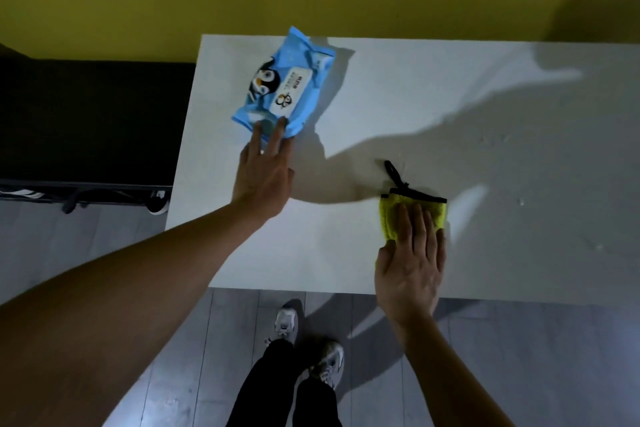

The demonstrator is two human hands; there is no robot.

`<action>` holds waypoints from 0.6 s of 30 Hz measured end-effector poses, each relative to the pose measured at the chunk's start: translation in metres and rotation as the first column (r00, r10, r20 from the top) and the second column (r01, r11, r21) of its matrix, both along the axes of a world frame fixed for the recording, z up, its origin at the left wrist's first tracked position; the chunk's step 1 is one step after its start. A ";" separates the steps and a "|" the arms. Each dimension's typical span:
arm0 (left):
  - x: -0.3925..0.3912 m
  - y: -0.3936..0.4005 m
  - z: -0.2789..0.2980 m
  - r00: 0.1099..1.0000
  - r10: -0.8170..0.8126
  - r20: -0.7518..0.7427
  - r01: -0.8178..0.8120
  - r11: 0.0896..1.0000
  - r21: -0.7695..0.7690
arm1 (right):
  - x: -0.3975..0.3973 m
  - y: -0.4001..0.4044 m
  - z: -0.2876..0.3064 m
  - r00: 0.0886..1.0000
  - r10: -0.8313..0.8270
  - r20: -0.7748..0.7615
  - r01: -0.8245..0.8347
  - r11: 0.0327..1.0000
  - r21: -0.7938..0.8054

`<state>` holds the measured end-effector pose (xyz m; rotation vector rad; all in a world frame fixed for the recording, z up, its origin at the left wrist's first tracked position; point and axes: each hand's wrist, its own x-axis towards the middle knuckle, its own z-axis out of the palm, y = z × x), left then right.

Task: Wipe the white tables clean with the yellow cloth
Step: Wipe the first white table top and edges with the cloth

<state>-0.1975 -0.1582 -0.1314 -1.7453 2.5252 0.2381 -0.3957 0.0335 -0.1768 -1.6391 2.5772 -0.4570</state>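
A folded yellow cloth point(391, 215) with black trim and a black loop lies on the white table point(502, 135), near its front edge. My right hand point(412, 263) presses flat on the cloth with straight fingers. My left hand point(265, 170) reaches out to the table's left part, and its straight fingertips touch the near end of a blue pack of wet wipes point(284, 83) with a penguin picture. Small specks and smears show on the tabletop to the right of the cloth.
A yellow wall runs behind the table. A dark low shelf point(86, 121) stands to the left of the table, with shoes under it. Grey plank floor and my own legs and sneakers point(304, 347) lie below the table's front edge.
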 end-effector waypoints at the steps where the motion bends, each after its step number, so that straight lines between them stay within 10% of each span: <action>1: 0.009 -0.002 -0.001 1.000 0.008 0.017 -0.008 1.000 0.000 | 0.000 0.000 0.000 1.000 0.008 0.001 -0.008 1.000 0.008; 18: 0.070 0.063 -0.021 0.947 0.155 -0.282 -0.185 0.979 -0.084 | 0.119 -0.062 0.003 0.892 0.421 0.165 -0.410 0.907 -0.098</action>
